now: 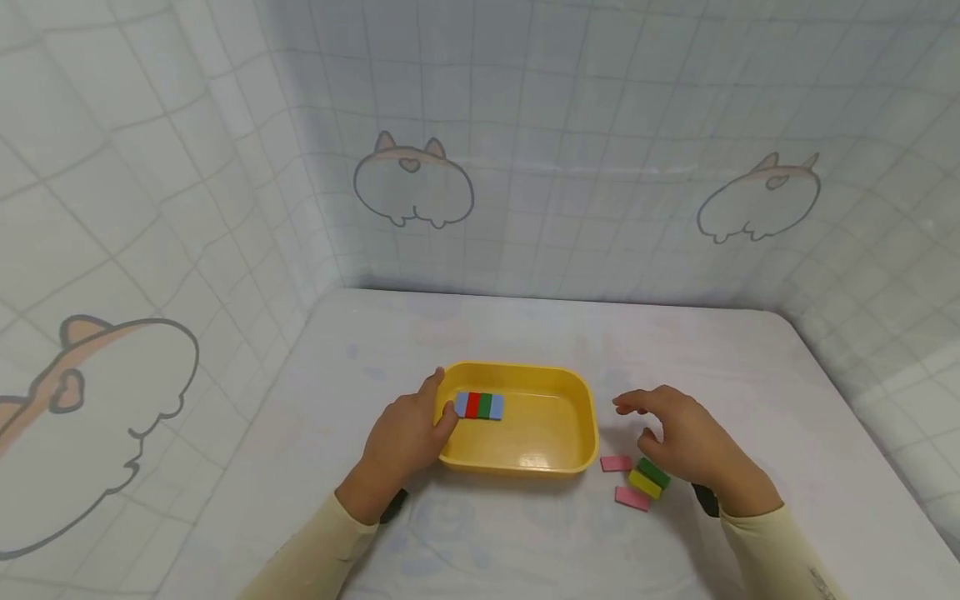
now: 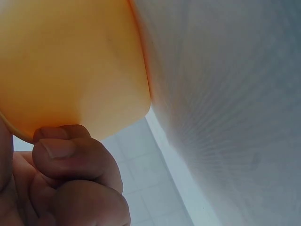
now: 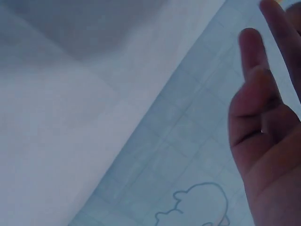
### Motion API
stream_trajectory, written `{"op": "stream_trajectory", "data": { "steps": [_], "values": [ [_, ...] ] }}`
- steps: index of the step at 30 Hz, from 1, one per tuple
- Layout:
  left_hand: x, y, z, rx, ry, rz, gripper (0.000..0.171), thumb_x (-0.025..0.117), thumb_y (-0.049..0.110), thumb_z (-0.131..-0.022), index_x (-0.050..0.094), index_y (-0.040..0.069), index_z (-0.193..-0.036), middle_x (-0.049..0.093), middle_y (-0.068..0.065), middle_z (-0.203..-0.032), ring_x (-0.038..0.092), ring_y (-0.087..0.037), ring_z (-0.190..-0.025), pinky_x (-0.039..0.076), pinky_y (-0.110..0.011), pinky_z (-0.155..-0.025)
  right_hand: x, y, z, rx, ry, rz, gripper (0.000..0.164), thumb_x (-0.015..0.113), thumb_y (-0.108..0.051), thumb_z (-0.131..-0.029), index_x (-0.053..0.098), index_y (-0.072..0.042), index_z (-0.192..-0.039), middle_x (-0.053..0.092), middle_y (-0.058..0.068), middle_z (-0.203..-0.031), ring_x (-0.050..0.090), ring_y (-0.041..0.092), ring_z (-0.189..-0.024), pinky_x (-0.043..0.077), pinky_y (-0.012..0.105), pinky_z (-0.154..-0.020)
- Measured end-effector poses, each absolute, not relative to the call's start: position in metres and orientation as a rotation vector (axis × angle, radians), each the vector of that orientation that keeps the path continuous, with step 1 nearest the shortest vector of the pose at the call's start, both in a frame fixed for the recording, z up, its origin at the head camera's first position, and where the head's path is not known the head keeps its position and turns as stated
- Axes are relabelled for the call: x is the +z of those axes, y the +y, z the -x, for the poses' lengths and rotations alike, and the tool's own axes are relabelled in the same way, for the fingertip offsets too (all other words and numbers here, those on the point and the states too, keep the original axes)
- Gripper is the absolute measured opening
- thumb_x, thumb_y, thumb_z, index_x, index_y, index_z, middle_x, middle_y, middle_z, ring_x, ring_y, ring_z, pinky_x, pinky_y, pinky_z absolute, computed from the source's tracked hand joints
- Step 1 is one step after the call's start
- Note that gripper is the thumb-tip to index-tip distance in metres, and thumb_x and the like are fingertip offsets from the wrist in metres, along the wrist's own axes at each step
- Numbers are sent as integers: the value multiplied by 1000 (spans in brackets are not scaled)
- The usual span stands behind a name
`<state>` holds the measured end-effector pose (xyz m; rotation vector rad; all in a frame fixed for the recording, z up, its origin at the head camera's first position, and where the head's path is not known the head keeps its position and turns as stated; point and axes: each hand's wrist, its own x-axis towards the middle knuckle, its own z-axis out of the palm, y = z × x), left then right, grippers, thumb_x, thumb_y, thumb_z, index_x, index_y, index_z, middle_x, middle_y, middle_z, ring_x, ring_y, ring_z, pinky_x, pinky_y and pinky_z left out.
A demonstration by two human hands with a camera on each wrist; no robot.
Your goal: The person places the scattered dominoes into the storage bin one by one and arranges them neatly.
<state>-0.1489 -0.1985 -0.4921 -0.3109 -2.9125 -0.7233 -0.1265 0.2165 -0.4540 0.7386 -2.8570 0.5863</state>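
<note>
A yellow plastic tray (image 1: 543, 429) sits on the table, and my left hand (image 1: 406, 436) grips its left rim, thumb over the inside. In the left wrist view, curled fingers (image 2: 77, 160) lie against the tray's outer wall (image 2: 70, 66). Inside the tray, light blue, red and green blocks (image 1: 485, 406) form a short row by the thumb. My right hand (image 1: 686, 440) hovers right of the tray with nothing in it, thumb and fingers apart. Close below it lie a green block (image 1: 654, 472), a yellow block (image 1: 645, 484) and two pink blocks (image 1: 632, 498).
A white cloth covers the table (image 1: 480, 542). Behind it and along both sides hang white grid-patterned curtains (image 1: 585, 167) with cartoon animal drawings. The table's back edge meets the rear curtain.
</note>
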Motion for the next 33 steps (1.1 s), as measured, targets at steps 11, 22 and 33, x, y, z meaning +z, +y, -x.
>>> {"op": "stream_trajectory", "data": {
  "steps": [11, 22, 33],
  "values": [
    [-494, -197, 147, -731, -2908, 320, 64, 57, 37, -105, 45, 4, -158, 45, 0, -58, 41, -18, -49, 40, -34, -52, -469, 237, 103, 536, -3111, -594, 57, 79, -4, -80, 70, -25, -133, 69, -21, -113, 61, 15, -108, 55, 46, -92],
    [-493, -200, 148, -729, -2904, 310, 64, 56, 37, -104, 45, 4, -158, 45, 1, -58, 41, -18, -50, 41, -34, -53, -481, 250, 95, 615, -3095, -669, 74, 79, 0, -73, 66, -29, -140, 67, -27, -125, 58, 12, -116, 53, 50, -99],
    [-492, -199, 149, -737, -2910, 308, 64, 55, 37, -104, 45, 5, -159, 44, 1, -57, 38, -17, -47, 37, -33, -49, -477, 257, 93, 623, -3097, -689, 68, 79, 0, -77, 68, -30, -138, 63, -24, -133, 58, 14, -124, 52, 50, -102]
  ]
}}
